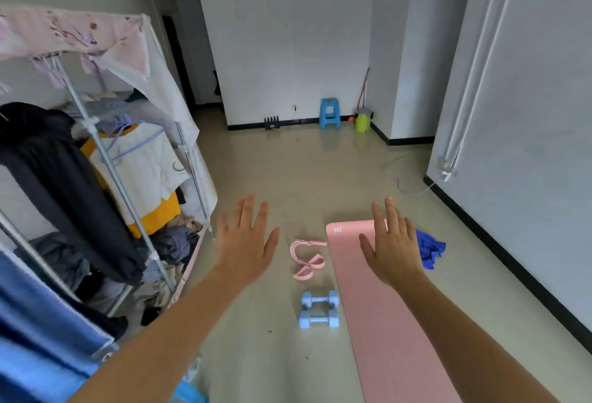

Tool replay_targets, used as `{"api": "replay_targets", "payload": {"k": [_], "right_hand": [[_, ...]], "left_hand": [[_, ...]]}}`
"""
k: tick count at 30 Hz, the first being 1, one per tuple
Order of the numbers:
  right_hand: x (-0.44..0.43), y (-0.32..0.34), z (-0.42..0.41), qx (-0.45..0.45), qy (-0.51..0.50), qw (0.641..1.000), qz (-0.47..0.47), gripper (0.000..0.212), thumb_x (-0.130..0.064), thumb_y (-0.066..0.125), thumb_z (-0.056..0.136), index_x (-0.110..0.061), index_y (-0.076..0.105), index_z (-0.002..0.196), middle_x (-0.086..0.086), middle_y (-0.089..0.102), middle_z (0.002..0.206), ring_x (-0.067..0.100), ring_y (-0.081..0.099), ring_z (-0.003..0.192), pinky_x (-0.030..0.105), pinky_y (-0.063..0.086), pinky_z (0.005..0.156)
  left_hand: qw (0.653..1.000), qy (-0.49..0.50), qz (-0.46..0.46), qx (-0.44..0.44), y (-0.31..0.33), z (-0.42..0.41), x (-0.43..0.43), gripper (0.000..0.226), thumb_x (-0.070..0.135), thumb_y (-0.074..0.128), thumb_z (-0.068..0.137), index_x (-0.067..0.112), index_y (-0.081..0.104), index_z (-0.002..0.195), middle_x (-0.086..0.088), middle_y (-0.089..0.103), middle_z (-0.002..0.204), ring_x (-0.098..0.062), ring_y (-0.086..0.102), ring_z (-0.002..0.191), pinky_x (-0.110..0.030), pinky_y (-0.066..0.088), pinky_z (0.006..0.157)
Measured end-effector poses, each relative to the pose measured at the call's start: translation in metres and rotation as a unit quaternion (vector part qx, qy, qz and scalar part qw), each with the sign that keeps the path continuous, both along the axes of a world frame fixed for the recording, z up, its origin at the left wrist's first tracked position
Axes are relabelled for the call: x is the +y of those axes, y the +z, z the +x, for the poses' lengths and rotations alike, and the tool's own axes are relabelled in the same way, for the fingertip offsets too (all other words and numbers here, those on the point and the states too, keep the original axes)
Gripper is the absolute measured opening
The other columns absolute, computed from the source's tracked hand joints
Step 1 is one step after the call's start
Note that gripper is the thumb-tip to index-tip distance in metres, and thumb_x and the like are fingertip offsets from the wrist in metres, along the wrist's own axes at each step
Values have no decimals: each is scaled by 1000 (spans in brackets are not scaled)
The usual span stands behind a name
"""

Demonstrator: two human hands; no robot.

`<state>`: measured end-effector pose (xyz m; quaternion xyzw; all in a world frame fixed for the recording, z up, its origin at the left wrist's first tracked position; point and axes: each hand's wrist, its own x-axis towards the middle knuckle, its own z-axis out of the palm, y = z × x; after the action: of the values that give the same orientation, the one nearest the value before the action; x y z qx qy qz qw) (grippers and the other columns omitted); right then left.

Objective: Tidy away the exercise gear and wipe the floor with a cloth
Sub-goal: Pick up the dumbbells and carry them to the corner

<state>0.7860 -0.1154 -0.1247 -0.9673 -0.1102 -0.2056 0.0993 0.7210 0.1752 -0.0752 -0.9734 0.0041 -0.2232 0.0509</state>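
Hands (246, 242) spread flat above smooth pink mat (384, 322).

Clothes rack (107, 159) w/ hung garments left; blue stool (329, 113) by far wall (288, 50), green container (363, 121) nr it.

floor (288, 172); mat (384, 322); dumbbells (319, 309); cloth (431, 249)

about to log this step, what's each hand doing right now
Left hand: open, fingers spread, holding nothing.
Right hand: open, fingers straight, holding nothing, raised in front of the flat pink exercise mat.
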Motion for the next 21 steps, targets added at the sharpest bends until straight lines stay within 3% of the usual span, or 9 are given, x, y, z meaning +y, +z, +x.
{"api": "replay_targets", "payload": {"k": [10,16,21], "right_hand": [[72,-71,212,51,-17,998,-24,69,-40,58,96,-6,36,152,22,29,160,41,43,138,54,36,111],[92,-133,320,150,-87,983,-56,73,-39,60,93,-4,36,152,25,32,158,43,46,135,57,42,107],[89,-173,345,212,-173,961,-25,73,-40,61,94,-6,35,153,23,31,159,40,48,135,54,39,109]], "left_hand": [[999,-44,-28,13,-76,246,76,60,47,32,98,8,46,142,-23,40,149,-41,43,132,-57,39,102],[985,-93,-31,143,-146,403,105,64,48,25,97,10,44,145,-21,36,153,-39,40,136,-56,38,102],[953,-154,1,262,-194,489,93,63,47,26,93,10,47,139,-23,43,147,-40,46,130,-56,42,95]]}}
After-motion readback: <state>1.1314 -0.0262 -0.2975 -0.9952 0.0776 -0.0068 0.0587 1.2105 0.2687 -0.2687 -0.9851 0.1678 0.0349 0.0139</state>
